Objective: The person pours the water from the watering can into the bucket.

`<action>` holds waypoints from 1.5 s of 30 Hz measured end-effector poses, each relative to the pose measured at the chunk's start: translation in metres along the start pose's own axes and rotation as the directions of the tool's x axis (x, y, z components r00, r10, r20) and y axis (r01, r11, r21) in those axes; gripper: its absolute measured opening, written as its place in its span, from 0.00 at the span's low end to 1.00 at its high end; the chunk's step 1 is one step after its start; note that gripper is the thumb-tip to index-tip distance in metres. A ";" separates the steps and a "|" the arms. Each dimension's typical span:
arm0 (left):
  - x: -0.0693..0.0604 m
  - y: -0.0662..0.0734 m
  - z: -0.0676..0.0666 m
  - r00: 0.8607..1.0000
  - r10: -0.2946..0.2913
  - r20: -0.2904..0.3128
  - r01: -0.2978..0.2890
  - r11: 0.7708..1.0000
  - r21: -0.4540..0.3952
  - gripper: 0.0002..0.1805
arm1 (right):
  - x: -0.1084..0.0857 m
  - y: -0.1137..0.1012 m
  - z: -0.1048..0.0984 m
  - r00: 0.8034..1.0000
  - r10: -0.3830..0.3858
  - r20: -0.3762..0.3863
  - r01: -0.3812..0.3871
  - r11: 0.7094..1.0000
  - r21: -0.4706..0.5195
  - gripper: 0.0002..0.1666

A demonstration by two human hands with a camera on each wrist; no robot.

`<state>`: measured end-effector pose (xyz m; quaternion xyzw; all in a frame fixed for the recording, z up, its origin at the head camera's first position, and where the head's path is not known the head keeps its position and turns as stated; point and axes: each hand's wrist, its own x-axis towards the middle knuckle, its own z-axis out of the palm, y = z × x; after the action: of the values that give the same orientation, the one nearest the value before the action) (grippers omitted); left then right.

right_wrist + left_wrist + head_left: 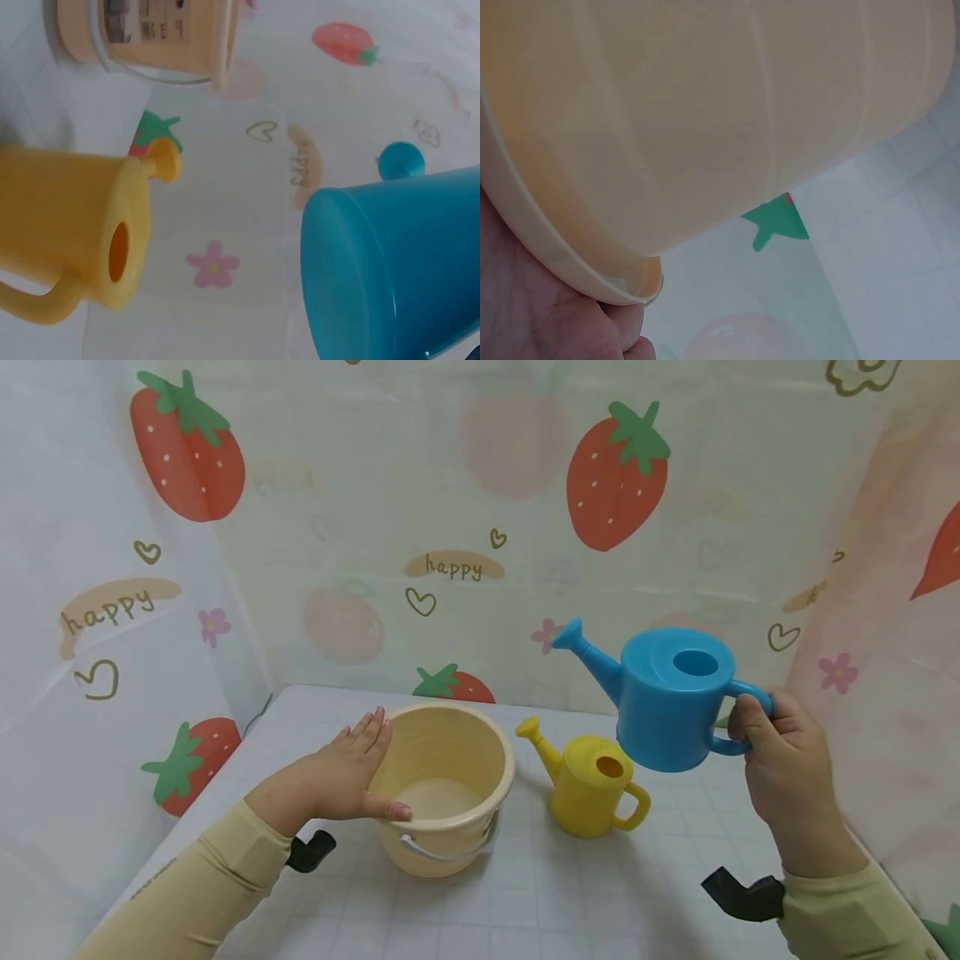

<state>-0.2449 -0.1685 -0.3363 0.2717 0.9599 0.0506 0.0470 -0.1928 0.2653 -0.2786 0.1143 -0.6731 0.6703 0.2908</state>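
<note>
A cream bucket point(450, 857) stands upright on the table, its handle hanging down at the front. My left hand point(341, 777) rests on the bucket's left rim, fingers stretched out and thumb lying along the near rim. In the left wrist view the palm point(532, 300) touches the rim's underside. My right hand point(791, 760) grips the handle of a blue watering can point(667, 702), held in the air with its spout pointing left. Below and left of it, a yellow watering can point(588, 793) stands on the table, spout towards the bucket.
The white table point(570, 902) has a faint grid pattern. A curtain point(360, 510) printed with strawberries hangs behind and along both sides, close to the table's back edge. A thin dark cord point(258, 714) shows at the back left corner.
</note>
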 end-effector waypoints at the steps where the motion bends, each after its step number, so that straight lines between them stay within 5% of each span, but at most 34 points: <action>1: 0.000 0.000 0.000 1.000 0.001 -0.001 -0.001 1.000 0.000 0.69 | 0.000 -0.001 0.001 1.000 -0.004 0.010 0.004 1.000 -0.005 0.11; 10: 0.001 0.000 -0.001 1.000 0.001 0.000 -0.001 1.000 0.008 0.69 | 0.000 -0.008 0.013 0.988 -0.044 0.146 0.066 0.986 -0.152 0.11; 18: 0.002 -0.001 0.000 1.000 -0.005 0.006 0.005 1.000 0.011 0.69 | -0.001 -0.011 0.024 0.969 -0.029 0.246 0.129 0.906 -0.402 0.13; 29: 0.003 -0.001 -0.001 1.000 -0.003 0.004 0.003 1.000 0.003 0.69 | 0.000 -0.009 0.035 0.934 0.041 0.356 0.134 0.882 -0.453 0.14; 45: 0.003 -0.002 0.000 1.000 -0.005 0.010 0.005 1.000 0.011 0.69 | -0.002 -0.008 0.050 0.902 0.117 0.415 0.123 0.852 -0.508 0.17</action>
<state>-0.2483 -0.1682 -0.3369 0.2696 0.9606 0.0441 0.0503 -0.1989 0.2157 -0.2694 0.1774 -0.8767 0.4193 0.1555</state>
